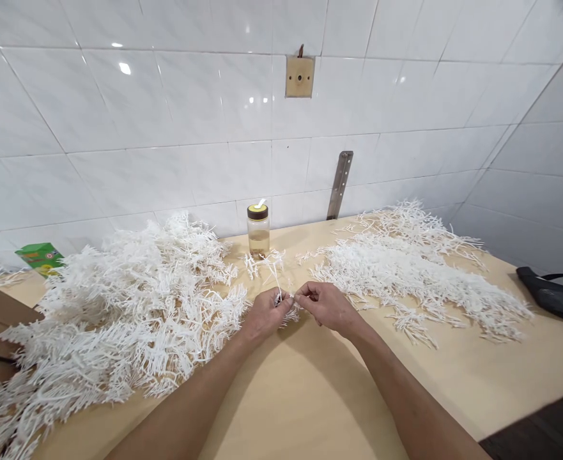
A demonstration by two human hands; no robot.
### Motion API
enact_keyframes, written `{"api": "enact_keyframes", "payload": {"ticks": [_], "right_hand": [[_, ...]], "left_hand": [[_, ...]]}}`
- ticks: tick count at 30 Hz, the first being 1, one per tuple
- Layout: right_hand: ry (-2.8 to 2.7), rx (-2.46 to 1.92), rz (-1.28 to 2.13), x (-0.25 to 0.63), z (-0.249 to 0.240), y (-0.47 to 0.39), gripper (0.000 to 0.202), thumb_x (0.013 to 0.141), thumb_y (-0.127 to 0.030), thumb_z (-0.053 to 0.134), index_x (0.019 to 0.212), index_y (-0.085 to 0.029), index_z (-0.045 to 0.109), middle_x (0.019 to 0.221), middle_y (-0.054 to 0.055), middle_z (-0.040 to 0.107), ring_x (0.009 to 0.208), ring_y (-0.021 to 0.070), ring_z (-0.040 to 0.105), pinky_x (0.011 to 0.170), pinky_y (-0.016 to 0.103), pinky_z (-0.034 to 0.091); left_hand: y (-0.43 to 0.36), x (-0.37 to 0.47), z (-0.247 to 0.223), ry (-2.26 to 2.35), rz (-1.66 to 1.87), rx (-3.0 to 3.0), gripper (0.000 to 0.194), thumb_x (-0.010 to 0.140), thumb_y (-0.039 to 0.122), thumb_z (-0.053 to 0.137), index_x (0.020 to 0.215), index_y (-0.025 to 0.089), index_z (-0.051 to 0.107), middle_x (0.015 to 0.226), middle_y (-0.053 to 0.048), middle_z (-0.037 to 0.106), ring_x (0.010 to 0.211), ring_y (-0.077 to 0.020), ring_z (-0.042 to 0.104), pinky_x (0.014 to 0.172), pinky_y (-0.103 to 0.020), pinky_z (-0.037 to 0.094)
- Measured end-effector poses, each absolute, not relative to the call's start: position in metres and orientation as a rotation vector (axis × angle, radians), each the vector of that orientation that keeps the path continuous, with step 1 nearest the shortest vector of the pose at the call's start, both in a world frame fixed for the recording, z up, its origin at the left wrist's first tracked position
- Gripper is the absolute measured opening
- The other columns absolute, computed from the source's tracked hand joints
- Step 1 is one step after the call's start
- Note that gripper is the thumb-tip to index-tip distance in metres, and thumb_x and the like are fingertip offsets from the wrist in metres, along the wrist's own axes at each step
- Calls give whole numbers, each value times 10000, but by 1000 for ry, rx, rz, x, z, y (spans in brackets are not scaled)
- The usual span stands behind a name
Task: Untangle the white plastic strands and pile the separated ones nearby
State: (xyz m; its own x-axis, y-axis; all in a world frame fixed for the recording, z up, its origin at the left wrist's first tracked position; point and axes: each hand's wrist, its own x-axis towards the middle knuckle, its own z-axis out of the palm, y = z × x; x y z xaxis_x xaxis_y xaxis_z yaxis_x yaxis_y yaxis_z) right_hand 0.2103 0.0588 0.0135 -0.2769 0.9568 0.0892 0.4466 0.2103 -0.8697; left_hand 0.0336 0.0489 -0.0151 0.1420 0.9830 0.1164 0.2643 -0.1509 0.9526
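Note:
My left hand (268,308) is closed around a small bunch of white branched plastic sprigs (289,314), whose thin tips poke out below and above the fingers. Close beside it, my right hand (326,305) pinches at the same bunch with thumb and forefinger; the exact piece between those fingertips is too small to make out. Just beyond the hands lie a few loose white sprigs (265,263). To the left spreads a tall heap of white sprigs (132,313), and a flatter pile of them (406,268) lies to the right.
Behind the hands stands a clear jar (259,233) of yellowish liquid with a dark-rimmed lid. A metal strip with holes (340,185) leans on the tiled wall. A black pouch (554,294) lies far right, a green packet (40,257) and cardboard box (0,332) at left.

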Motion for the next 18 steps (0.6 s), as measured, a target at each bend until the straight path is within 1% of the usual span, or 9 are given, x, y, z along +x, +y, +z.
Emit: {"api": "enact_keyframes", "payload": {"ticks": [4,8,10,15,18], "right_hand": [[-1673,-1294,1071,204,9,60,205,779,-374,594,746,-184,662,573,-32,588,370,80,455,360,206,344],[-1495,-1289,1113,192,1,60,228,773,-401,600,752,-181,659,525,-44,541,339,77,414,344,209,327],[-1476,-1288,1135,190,-2,59,242,766,-414,610,765,-181,674,533,-40,552,340,76,408,343,211,329],[-1531,-1332,1086,196,1,60,232,756,-411,624,736,-186,677,580,-27,599,364,79,431,357,213,334],[-1614,-1355,982,200,6,61,224,769,-392,609,742,-184,688,565,-18,608,387,90,452,385,215,338]], "left_hand": [[49,35,-15,1262,1105,1598,300,810,467,617,812,169,644,734,-22,625,686,-153,534,630,-248,402],[49,37,-15,1295,1156,1471,297,799,471,624,780,175,607,615,19,544,550,-119,477,538,-232,367],[50,38,-15,1303,1165,1411,303,786,476,638,770,176,602,585,32,520,514,-109,454,513,-228,352],[49,37,-12,1252,1185,1456,364,760,518,671,722,160,624,636,4,565,572,-110,478,544,-229,373],[48,37,-8,1186,1104,1383,390,743,548,685,763,167,608,634,11,576,520,-97,457,502,-224,355]]}}
